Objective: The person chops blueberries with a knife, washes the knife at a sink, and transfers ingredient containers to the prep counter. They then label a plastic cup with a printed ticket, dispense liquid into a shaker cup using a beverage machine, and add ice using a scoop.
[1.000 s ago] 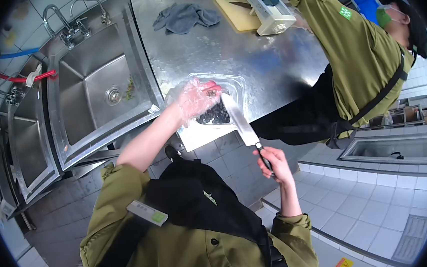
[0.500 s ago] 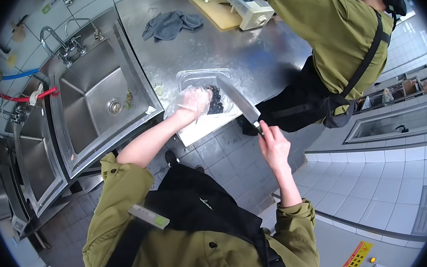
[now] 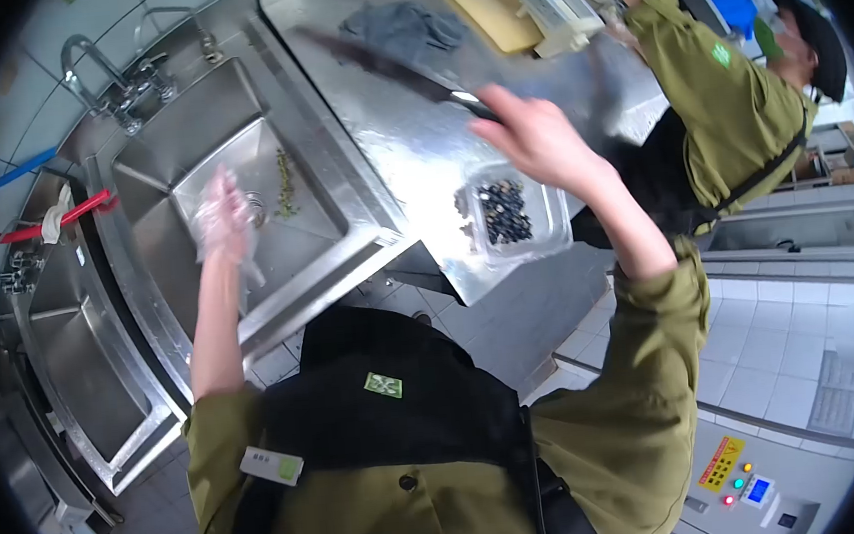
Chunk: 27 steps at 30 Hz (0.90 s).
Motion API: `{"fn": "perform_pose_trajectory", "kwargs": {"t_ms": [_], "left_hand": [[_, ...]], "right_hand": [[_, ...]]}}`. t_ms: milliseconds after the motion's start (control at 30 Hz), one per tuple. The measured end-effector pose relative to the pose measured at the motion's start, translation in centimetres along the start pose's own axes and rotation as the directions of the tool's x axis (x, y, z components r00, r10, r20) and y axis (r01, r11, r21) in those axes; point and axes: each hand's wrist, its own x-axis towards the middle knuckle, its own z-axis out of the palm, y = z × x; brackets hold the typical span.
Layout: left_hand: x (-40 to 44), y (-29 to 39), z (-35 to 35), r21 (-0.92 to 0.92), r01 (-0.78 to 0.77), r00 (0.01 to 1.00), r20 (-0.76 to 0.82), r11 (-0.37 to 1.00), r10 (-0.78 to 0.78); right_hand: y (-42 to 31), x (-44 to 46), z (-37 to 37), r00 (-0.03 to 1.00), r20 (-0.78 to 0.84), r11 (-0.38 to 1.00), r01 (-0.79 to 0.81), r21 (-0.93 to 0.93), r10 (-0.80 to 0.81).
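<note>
My left hand, in a clear plastic glove, is over the steel sink basin. Its fingers look bunched together; whether anything is inside them is hidden. My right hand grips the dark handle of a broad kitchen knife, held above the counter with its blade pointing to the far left. Below that hand, a clear plastic container stands near the counter's front edge. Small dark round pieces, resembling blueberries or cut olives, lie inside it.
A crumpled grey cloth lies on the steel counter. Behind it are a yellow cutting board and a white slicer-like device. Green scraps lie in the sink. A co-worker stands at the right, arms over the counter.
My left hand has moved from the container leftward over the sink. My right hand has raised the knife and swung it across the counter, above the container. The view has shifted.
</note>
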Motion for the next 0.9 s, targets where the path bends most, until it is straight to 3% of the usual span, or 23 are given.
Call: {"fn": "perform_pose_trajectory", "kwargs": {"t_ms": [33,67,133,167,200,267,367,467,600,700,733,800,833,867,900], "left_hand": [[0.6,1.7,-2.5,0.021,0.017,0.991,-0.131,1.000,-0.014],[1.5,2.9,-5.1,0.088,0.014,0.982,-0.186,0.996,0.003],[2.9,4.3,-9.2,-0.112,-0.136,0.978,-0.175,0.984,0.115],[3.8,5.7,-11.4,-0.087,-0.031,0.991,-0.134,0.996,0.019],[5.3,5.2,-14.1,-0.312,-0.109,0.991,-0.112,0.944,0.077],[6.2,7.7,-14.4,-0.418,-0.132,0.989,-0.113,0.899,0.092],[7.6,11.2,-13.4,-0.564,-0.192,0.966,-0.252,0.803,0.053],[10.0,11.9,-14.7,-0.626,-0.037,0.986,-0.148,0.779,-0.072],[12.1,11.6,-14.4,-0.711,0.165,0.985,0.150,0.684,-0.082],[13.7,10.6,-13.1,-0.704,0.076,0.993,-0.006,0.706,-0.114],[14.2,10.0,-13.0,-0.668,0.093,0.992,0.002,0.738,-0.123],[14.4,8.6,-13.3,-0.467,0.084,0.995,0.078,0.880,-0.054],[14.3,7.6,-13.7,-0.353,0.070,0.993,0.116,0.933,-0.031],[15.3,6.0,-13.9,-0.188,0.162,0.984,-0.044,0.969,-0.173],[15.2,5.6,-13.8,-0.156,0.203,0.967,-0.126,0.967,-0.223]], "right_hand": [[-1.4,4.7,1.4,0.991,0.135,0.981,0.039,-0.191,-0.013],[-2.7,9.2,3.5,0.986,0.102,0.960,0.154,-0.232,-0.133],[-4.4,18.7,8.9,0.935,0.152,0.851,0.356,-0.387,-0.321],[-5.7,23.0,11.8,0.915,0.186,0.808,0.403,-0.430,-0.357],[-7.0,26.9,14.7,0.897,0.216,0.762,0.441,-0.474,-0.384],[-9.7,33.7,19.2,0.880,0.259,0.703,0.474,-0.531,-0.398],[-12.9,41.8,23.3,0.880,0.303,0.693,0.475,-0.542,-0.367],[-15.2,46.6,25.5,0.879,0.362,0.742,0.462,-0.486,-0.310],[-14.6,45.9,25.8,0.865,0.437,0.854,0.407,-0.323,-0.247],[-13.2,41.0,24.7,0.825,0.549,0.896,0.337,-0.288,-0.133],[-12.6,38.9,24.2,0.828,0.547,0.894,0.331,-0.302,-0.122],[-11.5,36.0,23.4,0.781,0.620,0.936,0.165,-0.311,0.068],[-10.3,34.3,23.8,0.798,0.596,0.949,0.113,-0.294,0.090],[-9.5,33.1,24.3,0.815,0.569,0.959,0.065,-0.275,0.108],[-9.8,32.4,24.0,0.733,0.657,0.984,-0.110,-0.139,0.175]]}}
